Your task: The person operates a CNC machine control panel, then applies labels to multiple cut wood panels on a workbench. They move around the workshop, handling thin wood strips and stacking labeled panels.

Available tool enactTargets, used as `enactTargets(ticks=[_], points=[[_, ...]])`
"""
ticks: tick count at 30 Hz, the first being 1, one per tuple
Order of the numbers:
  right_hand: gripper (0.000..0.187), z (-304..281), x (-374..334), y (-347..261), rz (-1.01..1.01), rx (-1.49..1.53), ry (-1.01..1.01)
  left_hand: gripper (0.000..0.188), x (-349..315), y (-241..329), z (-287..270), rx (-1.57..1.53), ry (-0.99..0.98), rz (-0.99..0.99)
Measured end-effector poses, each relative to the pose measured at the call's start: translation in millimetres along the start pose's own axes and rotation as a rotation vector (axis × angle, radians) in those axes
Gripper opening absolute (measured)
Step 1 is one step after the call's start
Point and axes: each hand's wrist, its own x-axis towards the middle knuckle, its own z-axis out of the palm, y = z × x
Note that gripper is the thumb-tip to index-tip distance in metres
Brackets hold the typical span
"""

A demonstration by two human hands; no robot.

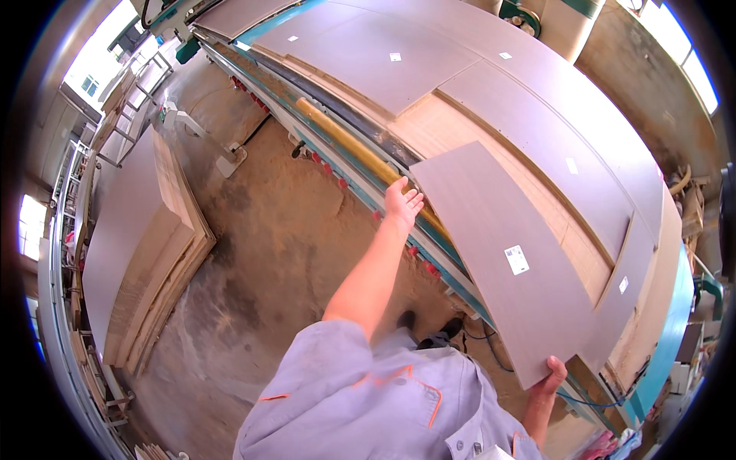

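A long grey-faced board (491, 238) with a white label slants across the near side of the worktable. My right hand (549, 377) grips its near end, thumb on top and the fingers mostly hidden beneath. By the far left corner of this board is my left hand (403, 204), palm turned up and fingers apart, over the yellow roller (345, 138); it holds nothing. Under the board lies a bare light-wood sheet (452, 126). Another narrow grey board (613, 299), also labelled, rests at the right, partly covered by the one I hold.
More large grey boards (368, 57) with small labels cover the table's far side. A table rail (360, 184) with red knobs runs along its near edge. On the floor at left stands a stack of boards (146, 245), near a white metal stand (195, 130). A cable (494, 353) hangs near my feet.
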Motion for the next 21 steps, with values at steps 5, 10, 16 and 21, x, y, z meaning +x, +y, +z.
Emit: enactTargets(ticks=[5, 10, 16, 21], points=[[0.073, 25, -39, -44, -0.083, -0.142, 0.040, 0.059, -15, 13, 18, 0.555, -0.214, 0.695], [0.084, 18, -47, -86, -0.200, -0.251, 0.069, 0.080, -115, 8, 96, 1.520, -0.973, 1.342], [0.039, 75, -11, -125, -0.232, -0.642, -0.610, 0.088, -147, 18, 107, 1.894, -1.152, 0.858], [0.038, 102, -10, -96, -0.161, -0.708, -0.774, 0.031, -148, 41, 18, 1.766, -1.226, 0.379]])
